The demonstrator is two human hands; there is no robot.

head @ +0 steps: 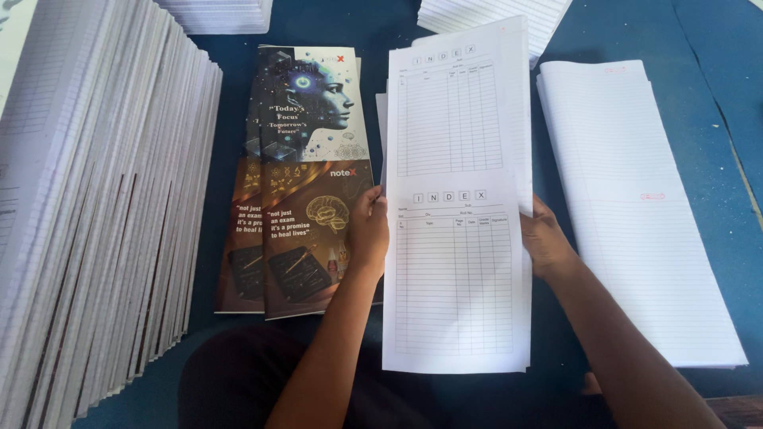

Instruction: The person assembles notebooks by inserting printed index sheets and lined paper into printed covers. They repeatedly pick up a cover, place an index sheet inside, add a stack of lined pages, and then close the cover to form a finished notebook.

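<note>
both hands grasp a tall white index sheet [455, 238] by its side edges, left hand [368, 230] and right hand [546, 238], fingers clenched on it, above the blue desk [699, 87], beside printed covers [306, 175] and lined sheets [644, 214].

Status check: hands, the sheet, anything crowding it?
Left hand and right hand grip index sheet by its side edges. Sheet lies on a like pile. Printed covers left, ruled stack right, both close.

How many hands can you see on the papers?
2. The left hand grips the left edge of the index sheets; the right hand grips their right edge. None seem hidden.
</note>
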